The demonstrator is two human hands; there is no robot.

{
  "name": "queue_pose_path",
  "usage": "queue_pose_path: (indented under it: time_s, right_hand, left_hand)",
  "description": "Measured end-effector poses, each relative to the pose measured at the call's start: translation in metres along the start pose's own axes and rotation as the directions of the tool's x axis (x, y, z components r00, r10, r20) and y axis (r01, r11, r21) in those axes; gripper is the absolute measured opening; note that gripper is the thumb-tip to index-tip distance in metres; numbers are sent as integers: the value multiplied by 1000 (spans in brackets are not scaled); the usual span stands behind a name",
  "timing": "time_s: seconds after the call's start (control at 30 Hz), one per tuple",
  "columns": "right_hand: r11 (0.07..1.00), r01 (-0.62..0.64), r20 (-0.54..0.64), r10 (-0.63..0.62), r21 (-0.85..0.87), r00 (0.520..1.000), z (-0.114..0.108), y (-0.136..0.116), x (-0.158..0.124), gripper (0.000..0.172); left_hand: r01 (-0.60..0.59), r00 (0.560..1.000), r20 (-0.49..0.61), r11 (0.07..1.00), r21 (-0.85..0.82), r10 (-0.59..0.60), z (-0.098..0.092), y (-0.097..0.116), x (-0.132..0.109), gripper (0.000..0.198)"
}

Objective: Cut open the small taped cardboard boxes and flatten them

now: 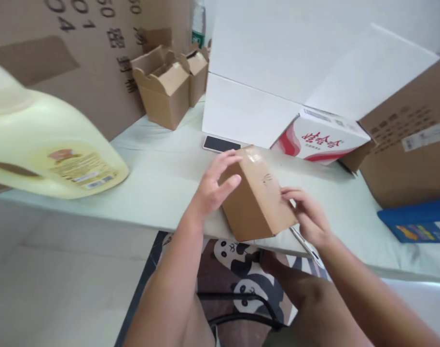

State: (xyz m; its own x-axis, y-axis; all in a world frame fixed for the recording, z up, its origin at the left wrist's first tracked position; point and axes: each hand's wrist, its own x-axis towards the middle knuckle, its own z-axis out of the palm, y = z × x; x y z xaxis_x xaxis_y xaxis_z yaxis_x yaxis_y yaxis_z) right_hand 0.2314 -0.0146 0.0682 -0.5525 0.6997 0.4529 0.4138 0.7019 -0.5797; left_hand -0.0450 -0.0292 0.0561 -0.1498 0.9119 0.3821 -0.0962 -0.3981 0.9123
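Observation:
A brown cardboard box (258, 197) with clear tape near its far end stands at the front edge of the pale cloth-covered table (158, 183). My left hand (216, 185) is at its left side, thumb and fingers apart, with the fingertips near the top far edge. On the right, my right hand (307, 212) has its fingertips against the box's side, fingers bent close together. Below that hand lies a thin silver and white object (307, 246) at the table edge. Behind the box is a phone (222, 144), dark screen up.
A large yellow jug (53, 144) stands at the left. Small open cartons (169, 91) and a bottle (199, 24) are at the back. White panels (256, 62), a red-and-white box (321, 137), a large carton (415, 125) and a blue box (419, 221) stand behind and right.

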Motion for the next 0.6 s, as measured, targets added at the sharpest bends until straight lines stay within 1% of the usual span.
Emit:
queue_pose_path:
  time_s: [0.03,0.07,0.13,0.23,0.3,0.37,0.43,0.5,0.53,0.6]
  right_hand:
    - [999,11,45,-13,50,999,6,-1,-9,25]
    - [997,26,43,-29,74,999,12,-1,-17,25]
    - [996,55,-2,-55,66,999,22,-1,-26,23]
    - [995,59,-88,-53,77,995,33,6,-38,27]
    - [990,-1,-169,25,144,985,41,15,-45,36]
    - [958,-121,-225,182,260,957,49,26,-52,47]
    - [887,-271,-190,359,373,914,56,34,-56,49]
    - [810,-395,-82,472,433,878,61,40,-55,46]
    - [784,-433,-17,491,446,871,61,41,-54,45]
    - [758,-460,97,472,463,876,62,41,-50,46]
  left_hand:
    - [23,998,61,999,27,-25,11,-5,2,29]
    - [34,994,98,997,68,-41,21,-9,3,31]
    - [18,990,134,983,182,-43,35,-17,6,37]
    - [-47,984,178,938,342,-15,43,-28,11,40]
    - [-54,981,192,922,384,-22,40,-36,15,39]
    - [-11,984,169,925,381,-58,34,-43,18,40]
    - [63,991,91,940,334,-99,26,-50,19,42]
    - [96,995,12,963,251,-102,16,-54,18,41]
    - [105,994,-27,969,224,-102,10,-56,17,39]
    - [129,986,-126,976,173,-108,-2,-57,15,30]
